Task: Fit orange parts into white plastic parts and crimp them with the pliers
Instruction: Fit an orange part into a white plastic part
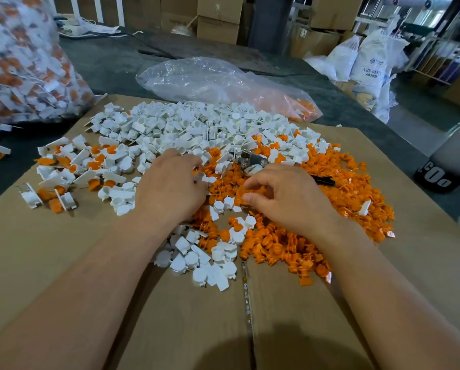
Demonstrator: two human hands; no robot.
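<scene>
Your left hand point(170, 182) is palm down at the seam where the white parts point(196, 124) meet the orange parts point(343, 188). Its fingers are bent down into the pile. One white piece sits right at your thumb tip, but I can't tell if you're actually gripping it.

Your right hand point(284, 198) is just beside it, over the orange heap. The fingers are curled, with thumb and forefinger close together above the orange pieces. I can't tell whether anything is pinched between them.

The pliers point(252, 160) lie on the pile just beyond your right fingertips. The metal head points toward the white heap, and the black handle sticks out past the right side of your hand. Neither hand is touching them.

The white heap runs across the far side of the cardboard point(63, 263), with a smaller white cluster between your wrists. The orange heap spreads under and to the right of your right hand.

A pile of fitted white-and-orange pieces point(71, 166) sits to the left of your left hand, well apart from it. A clear bag point(223, 84) with some orange parts in one end lies beyond the white heap. A full bag point(18, 62) of white-and-orange pieces is far left.
</scene>
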